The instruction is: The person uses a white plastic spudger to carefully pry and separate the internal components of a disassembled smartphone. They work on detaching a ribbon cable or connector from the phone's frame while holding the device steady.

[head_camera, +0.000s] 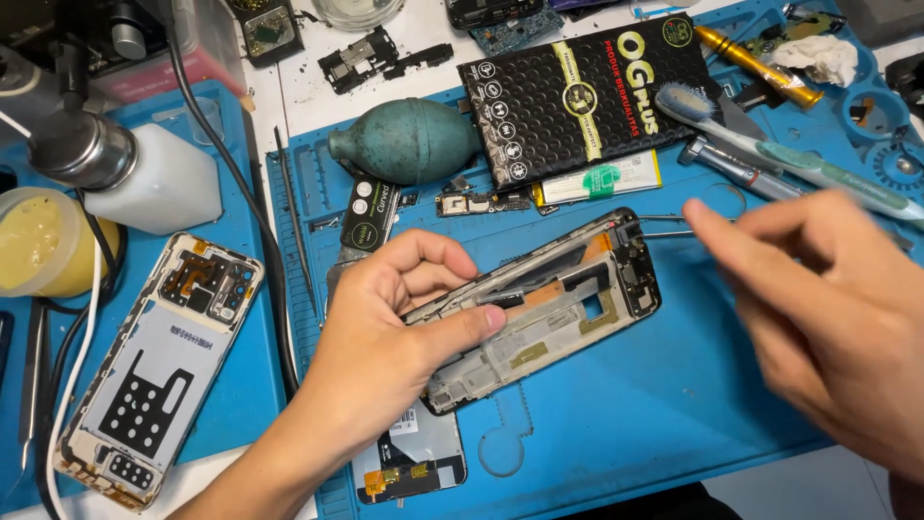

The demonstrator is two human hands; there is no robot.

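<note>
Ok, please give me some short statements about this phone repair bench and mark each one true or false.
1. The left hand holds the phone frame tilted above the blue mat. True.
2. The right hand grips the toothbrush. False: the toothbrush lies on the mat beyond the hand, untouched.
3. A green rubber air blower lies on the mat behind the frame. True.
4. The phone back cover lies to the right of the frame. False: it lies at the left, apart from both hands.
5. A black patterned package lies beside the blower. True.
</note>
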